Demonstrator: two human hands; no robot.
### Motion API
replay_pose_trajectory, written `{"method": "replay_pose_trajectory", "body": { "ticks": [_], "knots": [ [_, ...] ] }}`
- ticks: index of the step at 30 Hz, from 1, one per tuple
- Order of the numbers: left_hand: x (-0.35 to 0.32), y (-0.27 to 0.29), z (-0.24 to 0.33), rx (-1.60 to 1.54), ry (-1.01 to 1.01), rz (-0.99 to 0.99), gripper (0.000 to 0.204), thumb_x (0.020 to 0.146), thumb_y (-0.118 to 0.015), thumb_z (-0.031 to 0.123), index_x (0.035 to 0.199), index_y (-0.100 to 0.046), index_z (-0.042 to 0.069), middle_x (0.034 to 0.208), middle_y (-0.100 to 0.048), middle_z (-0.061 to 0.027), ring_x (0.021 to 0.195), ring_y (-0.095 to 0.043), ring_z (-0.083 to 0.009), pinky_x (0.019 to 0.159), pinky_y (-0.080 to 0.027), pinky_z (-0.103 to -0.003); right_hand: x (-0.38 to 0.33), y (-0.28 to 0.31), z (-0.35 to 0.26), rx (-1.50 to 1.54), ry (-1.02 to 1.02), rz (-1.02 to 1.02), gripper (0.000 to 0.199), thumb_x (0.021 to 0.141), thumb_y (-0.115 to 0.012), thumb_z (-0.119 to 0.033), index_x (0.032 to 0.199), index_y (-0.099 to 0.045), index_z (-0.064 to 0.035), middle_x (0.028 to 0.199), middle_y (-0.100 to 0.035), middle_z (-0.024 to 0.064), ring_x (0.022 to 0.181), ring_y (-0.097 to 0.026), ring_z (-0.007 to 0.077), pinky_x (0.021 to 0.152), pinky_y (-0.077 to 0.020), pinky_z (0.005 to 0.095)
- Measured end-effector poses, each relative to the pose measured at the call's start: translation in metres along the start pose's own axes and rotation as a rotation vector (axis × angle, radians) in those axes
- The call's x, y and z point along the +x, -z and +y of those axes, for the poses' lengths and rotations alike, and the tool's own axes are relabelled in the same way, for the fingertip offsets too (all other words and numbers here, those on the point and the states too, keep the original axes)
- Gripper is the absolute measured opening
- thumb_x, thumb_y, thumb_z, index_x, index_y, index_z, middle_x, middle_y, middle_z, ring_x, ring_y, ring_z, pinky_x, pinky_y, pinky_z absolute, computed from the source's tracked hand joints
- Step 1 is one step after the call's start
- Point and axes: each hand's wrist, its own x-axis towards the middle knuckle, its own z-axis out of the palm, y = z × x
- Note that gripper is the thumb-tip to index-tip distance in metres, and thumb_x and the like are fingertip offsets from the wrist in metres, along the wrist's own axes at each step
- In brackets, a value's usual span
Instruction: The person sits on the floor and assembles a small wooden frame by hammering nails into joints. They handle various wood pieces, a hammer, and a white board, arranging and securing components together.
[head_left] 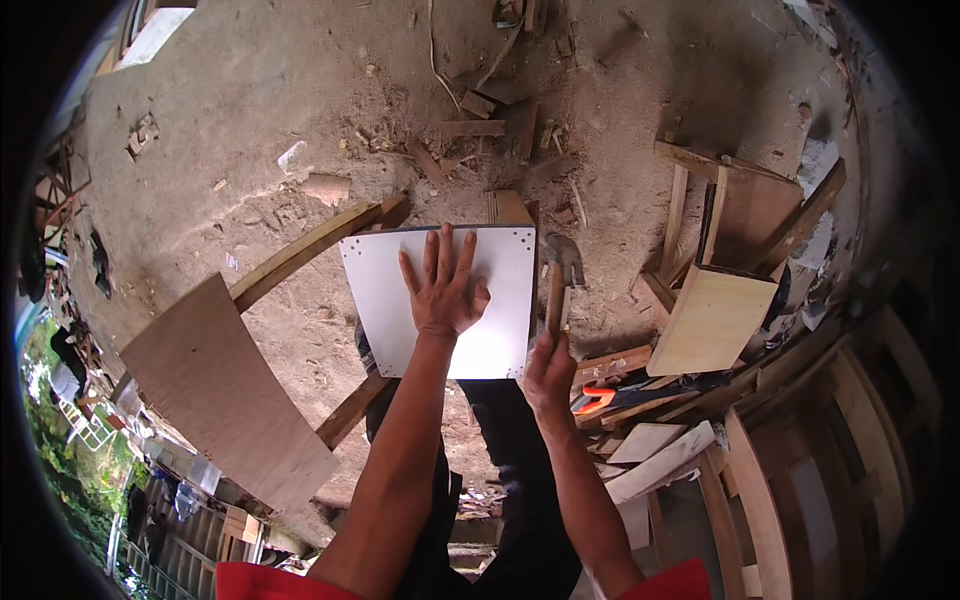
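Note:
A white square panel (390, 310) with small dark dots at its corners lies in front of me, above my legs. My left hand (443, 288) rests flat on it with the fingers spread, their tips near the far edge. Beside the panel's right edge, my right hand (549, 368) is wrapped round the wooden handle of a hammer (556, 300). The hammer stands with its claw head at the far end, apart from the panel. What supports the panel is mostly hidden; a wooden block (510, 207) shows just past its far edge.
A brown plywood board (225, 390) leans on a wooden beam (300, 250) at left. To the right stand a wooden frame (712, 320) and an orange-handled saw (596, 400) among planks. Wood scraps (475, 128) litter the dirt floor ahead. A slatted wooden structure (800, 480) fills the lower right.

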Motion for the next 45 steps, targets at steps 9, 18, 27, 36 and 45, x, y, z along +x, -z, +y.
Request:
{"method": "replay_pose_trajectory", "body": {
  "ticks": [9, 18, 27, 36, 45],
  "knots": [
    [0.001, 0.005, 0.001, -0.007, 0.008, -0.035, 0.069, 0.088, -0.045, 0.048, 0.153, -0.03, 0.03, 0.16, -0.023, -0.0075, 0.146, -0.024, -0.0269, 0.114, -0.005, -0.066, 0.005, -0.003, 0.002, -0.022, 0.221, 0.063, 0.041, 0.101, -0.046, -0.037, 0.088, -0.051, 0.0015, 0.056, -0.045, 0.0112, 0.049, -0.05, 0.0217, 0.049, -0.0382, 0.0394],
    [-0.001, 0.005, 0.003, -0.033, 0.002, -0.031, 0.073, 0.086, -0.048, 0.046, 0.153, -0.027, 0.03, 0.161, -0.021, -0.0069, 0.147, -0.023, -0.0264, 0.115, -0.005, -0.066, 0.006, -0.004, 0.021, -0.098, 0.122, -0.041, 0.037, 0.101, -0.047, -0.035, 0.097, -0.052, 0.0022, 0.062, -0.053, 0.0176, 0.053, -0.054, 0.0308, 0.052, -0.0427, 0.0387],
    [0.005, 0.016, 0.005, 0.007, 0.01, -0.036, 0.075, 0.087, -0.05, 0.039, 0.155, -0.021, 0.024, 0.162, -0.016, -0.0072, 0.149, -0.016, -0.0255, 0.116, -0.001, -0.063, -0.041, -0.001, -0.019, 0.21, -0.094, 0.174, 0.038, 0.096, -0.061, -0.035, 0.094, -0.061, 0.0026, 0.069, -0.061, 0.0067, 0.064, -0.057, 0.0142, 0.06, -0.0454, 0.0318],
    [0.05, 0.021, 0.016, -0.094, 0.02, 0.076, 0.039, 0.095, -0.046, 0.03, 0.126, -0.051, 0.007, 0.131, -0.051, -0.0107, 0.136, -0.037, -0.0266, 0.118, -0.006, -0.056, -0.028, 0.001, -0.008, 0.235, -0.129, 0.183, 0.035, 0.099, -0.056, -0.033, 0.086, -0.055, -0.0007, 0.065, -0.052, 0.0021, 0.059, -0.051, 0.0124, 0.055, -0.0417, 0.0295],
    [0.053, 0.02, 0.023, -0.092, 0.019, 0.121, 0.037, 0.091, -0.048, 0.033, 0.116, -0.054, 0.007, 0.119, -0.053, -0.011, 0.124, -0.043, -0.029, 0.116, -0.011, -0.056, 0.033, -0.045, -0.003, 0.335, -0.058, 0.219, 0.041, 0.101, -0.052, -0.034, 0.111, -0.056, 0.0052, 0.101, -0.063, 0.0162, 0.095, -0.061, 0.0258, 0.086, -0.0472, 0.0366]
  ]
}}
